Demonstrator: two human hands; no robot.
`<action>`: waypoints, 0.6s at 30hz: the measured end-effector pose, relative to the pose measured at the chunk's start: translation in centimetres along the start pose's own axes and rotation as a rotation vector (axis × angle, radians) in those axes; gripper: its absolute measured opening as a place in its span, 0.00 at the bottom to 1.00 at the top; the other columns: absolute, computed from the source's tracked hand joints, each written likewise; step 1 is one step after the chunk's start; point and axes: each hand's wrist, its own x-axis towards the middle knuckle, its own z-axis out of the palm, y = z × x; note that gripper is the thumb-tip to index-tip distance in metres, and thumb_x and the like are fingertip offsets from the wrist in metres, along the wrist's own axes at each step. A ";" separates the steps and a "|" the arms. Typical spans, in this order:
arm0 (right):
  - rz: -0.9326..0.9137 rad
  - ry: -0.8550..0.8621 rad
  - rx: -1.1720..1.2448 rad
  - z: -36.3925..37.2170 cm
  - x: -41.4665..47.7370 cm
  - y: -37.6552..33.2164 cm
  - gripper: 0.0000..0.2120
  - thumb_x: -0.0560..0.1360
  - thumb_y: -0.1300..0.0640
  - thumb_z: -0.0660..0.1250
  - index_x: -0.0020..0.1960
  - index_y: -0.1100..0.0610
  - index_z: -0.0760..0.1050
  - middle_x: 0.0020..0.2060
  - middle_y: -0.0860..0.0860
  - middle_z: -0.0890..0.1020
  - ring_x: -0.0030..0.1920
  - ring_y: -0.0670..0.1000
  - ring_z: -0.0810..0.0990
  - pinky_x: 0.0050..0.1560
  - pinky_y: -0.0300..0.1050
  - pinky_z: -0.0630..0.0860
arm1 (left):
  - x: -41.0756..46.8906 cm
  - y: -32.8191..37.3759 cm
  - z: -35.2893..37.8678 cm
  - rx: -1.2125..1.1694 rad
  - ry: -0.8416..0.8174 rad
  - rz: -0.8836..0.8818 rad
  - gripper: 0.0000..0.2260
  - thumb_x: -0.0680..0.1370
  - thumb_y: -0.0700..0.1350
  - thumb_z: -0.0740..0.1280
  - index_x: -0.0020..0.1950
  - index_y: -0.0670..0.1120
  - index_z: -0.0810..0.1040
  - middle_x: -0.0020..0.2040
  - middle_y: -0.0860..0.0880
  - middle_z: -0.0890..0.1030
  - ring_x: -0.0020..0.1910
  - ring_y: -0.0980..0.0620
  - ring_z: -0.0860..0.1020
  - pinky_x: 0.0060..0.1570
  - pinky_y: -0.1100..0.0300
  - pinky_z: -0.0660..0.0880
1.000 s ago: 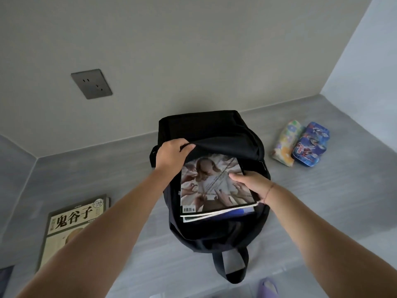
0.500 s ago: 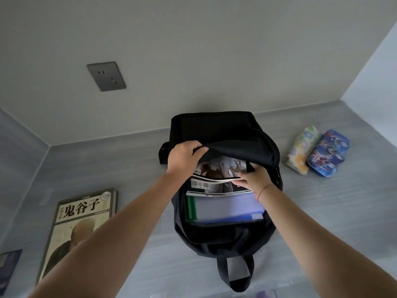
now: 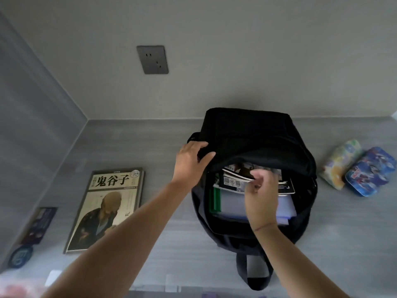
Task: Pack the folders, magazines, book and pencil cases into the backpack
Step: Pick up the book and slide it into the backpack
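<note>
Backpack (image 3: pixel 253 134) lies mouth-open on the grey desk (image 3: pixel 171 244), left hand (image 3: pixel 190 163) clamped on the upper flap, right hand (image 3: pixel 261 196) pinching the magazines (image 3: pixel 234 181) above the folders (image 3: pixel 227 206); best to hold that flap high and slide them flat. Left of the grip waits the book (image 3: pixel 107 208), right of it two pencil cases (image 3: pixel 358 168), wall socket (image 3: pixel 153 59) beyond.

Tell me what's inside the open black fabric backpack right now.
Inside the black fabric backpack: glossy magazines on top, pale translucent folders and a green folder edge beneath. The right hand covers the middle; anything deeper is hidden.
</note>
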 end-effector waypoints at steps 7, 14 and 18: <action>0.174 -0.778 0.198 11.7 -7.1 -4.9 0.14 0.74 0.67 0.64 0.59 0.64 0.72 0.57 0.58 0.78 0.56 0.55 0.78 0.53 0.40 0.71 | -5.7 -12.1 -6.9 0.066 0.240 -0.424 0.13 0.77 0.46 0.65 0.59 0.42 0.78 0.58 0.41 0.79 0.58 0.41 0.75 0.59 0.52 0.70; 0.444 -1.092 0.116 20.0 -12.1 -5.8 0.10 0.74 0.55 0.67 0.51 0.60 0.73 0.46 0.54 0.76 0.44 0.49 0.73 0.45 0.41 0.69 | -13.7 -22.7 -13.4 0.039 0.258 -1.061 0.18 0.78 0.52 0.59 0.65 0.45 0.70 0.60 0.39 0.74 0.58 0.39 0.73 0.59 0.45 0.72; 0.616 -1.041 0.192 22.4 -12.9 -6.7 0.16 0.73 0.56 0.67 0.57 0.63 0.75 0.56 0.64 0.79 0.58 0.61 0.77 0.61 0.55 0.72 | -15.1 -24.5 -14.5 -0.126 0.218 -1.170 0.17 0.79 0.53 0.58 0.59 0.41 0.72 0.52 0.39 0.77 0.51 0.41 0.77 0.55 0.45 0.76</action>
